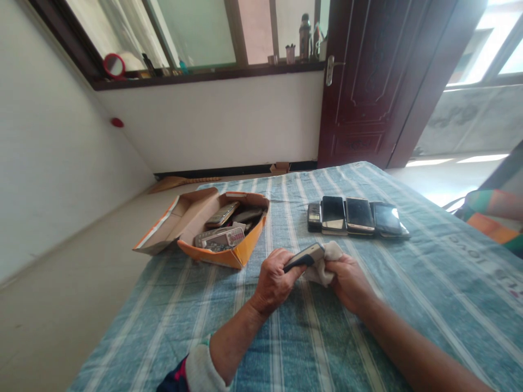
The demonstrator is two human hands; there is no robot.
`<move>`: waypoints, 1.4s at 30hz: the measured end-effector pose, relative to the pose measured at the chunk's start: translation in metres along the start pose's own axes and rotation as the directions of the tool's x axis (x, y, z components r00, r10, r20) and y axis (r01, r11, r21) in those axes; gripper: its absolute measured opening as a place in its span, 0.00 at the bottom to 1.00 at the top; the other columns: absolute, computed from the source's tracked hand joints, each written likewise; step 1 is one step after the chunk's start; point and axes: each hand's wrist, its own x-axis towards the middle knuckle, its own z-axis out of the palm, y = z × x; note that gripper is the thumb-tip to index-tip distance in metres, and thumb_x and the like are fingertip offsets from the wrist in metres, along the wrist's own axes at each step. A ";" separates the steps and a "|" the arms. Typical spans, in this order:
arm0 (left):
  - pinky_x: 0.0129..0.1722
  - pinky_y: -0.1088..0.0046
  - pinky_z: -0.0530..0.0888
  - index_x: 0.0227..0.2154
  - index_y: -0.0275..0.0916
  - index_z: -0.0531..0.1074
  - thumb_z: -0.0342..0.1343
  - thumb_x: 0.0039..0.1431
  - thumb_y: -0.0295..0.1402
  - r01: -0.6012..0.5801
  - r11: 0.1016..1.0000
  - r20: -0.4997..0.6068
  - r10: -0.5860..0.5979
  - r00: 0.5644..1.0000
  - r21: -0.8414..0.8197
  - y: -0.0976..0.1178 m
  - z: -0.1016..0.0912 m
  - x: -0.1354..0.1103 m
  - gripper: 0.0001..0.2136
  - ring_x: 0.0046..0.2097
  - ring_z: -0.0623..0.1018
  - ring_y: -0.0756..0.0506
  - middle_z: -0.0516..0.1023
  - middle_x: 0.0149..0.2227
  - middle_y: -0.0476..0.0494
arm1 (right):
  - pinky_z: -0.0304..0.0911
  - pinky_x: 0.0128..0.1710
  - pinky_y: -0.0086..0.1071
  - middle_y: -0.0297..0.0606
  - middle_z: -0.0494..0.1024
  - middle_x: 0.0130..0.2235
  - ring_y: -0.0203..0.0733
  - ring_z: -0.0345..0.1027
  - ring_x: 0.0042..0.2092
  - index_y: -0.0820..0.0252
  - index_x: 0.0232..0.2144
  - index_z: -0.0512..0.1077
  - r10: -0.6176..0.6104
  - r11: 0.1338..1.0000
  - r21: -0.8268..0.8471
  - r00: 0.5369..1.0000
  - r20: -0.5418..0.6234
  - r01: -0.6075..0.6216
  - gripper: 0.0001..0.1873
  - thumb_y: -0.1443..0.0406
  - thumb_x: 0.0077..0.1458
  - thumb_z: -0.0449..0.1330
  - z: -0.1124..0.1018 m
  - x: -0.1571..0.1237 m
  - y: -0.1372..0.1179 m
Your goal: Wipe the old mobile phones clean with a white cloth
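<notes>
My left hand (275,280) is closed around a grey and dark blue mobile phone (305,256), held tilted above the striped cloth. In my right hand (347,280) a whitish cloth (324,268) is pinched, pressed against the far end of that phone. Beyond my hands, several phones lie in a row: a small keypad phone (314,215), then larger touchscreen phones (359,214). To the left stands an open orange cardboard box (250,246) with several old phones (223,237) inside.
A blue striped bed cover (180,332) spreads under everything. The box's lid flap (161,231) sticks out to the left. Behind are a window sill (212,75) with bottles and a round mirror (114,65), a dark red door (368,81), and a broom (174,182) on the floor.
</notes>
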 end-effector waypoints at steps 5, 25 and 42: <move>0.34 0.73 0.67 0.24 0.38 0.72 0.59 0.54 0.34 -0.019 1.000 -0.005 0.019 1.000 0.019 0.002 -0.001 0.000 0.06 0.33 0.71 0.47 0.71 0.26 0.48 | 0.58 0.27 0.30 0.36 0.77 0.26 0.41 0.68 0.30 0.62 0.26 0.76 0.021 1.000 0.013 0.999 0.033 -0.022 0.08 0.68 0.36 0.66 0.000 0.000 -0.001; 0.32 0.72 0.66 0.23 0.38 0.70 0.60 0.53 0.30 -0.051 0.988 0.049 0.044 0.998 0.146 -0.008 -0.004 0.001 0.07 0.33 0.72 0.46 0.71 0.26 0.47 | 0.63 0.31 0.32 0.36 0.78 0.30 0.38 0.67 0.29 0.60 0.34 0.78 -0.117 0.990 -0.087 0.993 -0.026 0.114 0.14 0.62 0.41 0.68 -0.009 0.005 -0.014; 0.34 0.72 0.67 0.23 0.37 0.71 0.61 0.51 0.30 0.076 0.965 0.036 -0.088 0.995 0.252 -0.019 -0.002 0.002 0.06 0.34 0.73 0.45 0.72 0.28 0.47 | 0.61 0.32 0.31 0.34 0.77 0.26 0.38 0.67 0.29 0.60 0.29 0.77 -0.128 0.986 -0.120 0.985 -0.115 0.114 0.12 0.64 0.37 0.67 -0.019 0.014 -0.014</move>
